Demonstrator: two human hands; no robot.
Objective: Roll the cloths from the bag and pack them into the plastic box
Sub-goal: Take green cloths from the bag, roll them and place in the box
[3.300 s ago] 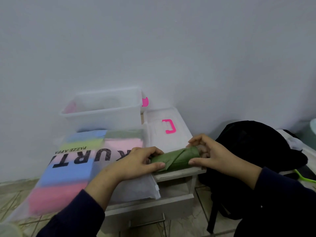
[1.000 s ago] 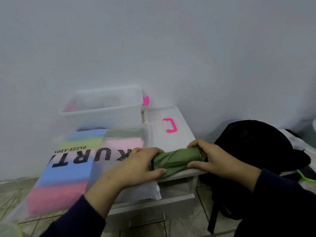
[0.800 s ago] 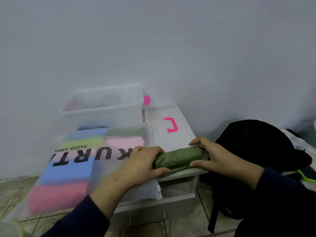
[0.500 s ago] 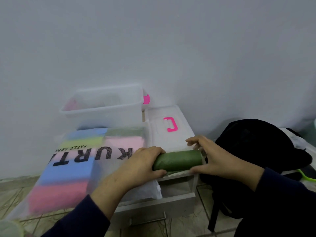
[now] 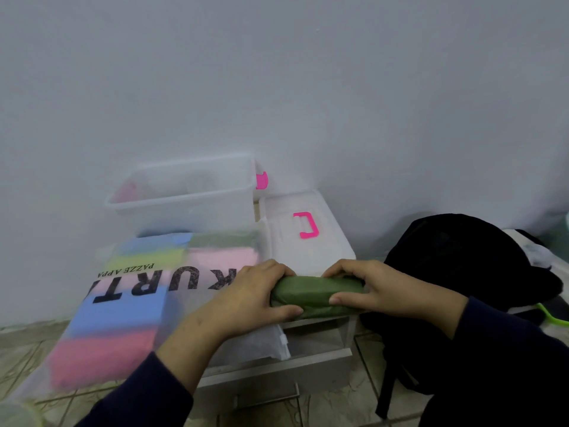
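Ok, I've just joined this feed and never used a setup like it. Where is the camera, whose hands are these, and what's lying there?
There is no machine here: the camera sits on a person's head, looking forward and down, so you see their own two bare hands. The left hand and right hand grip the ends of a green cloth rolled into a tight tube, at the front edge of a small white table. On the left lies a clear bag of folded coloured cloths. Behind it stands the open plastic box, and its lid with a pink handle lies beside it. A black bag sits on the right.
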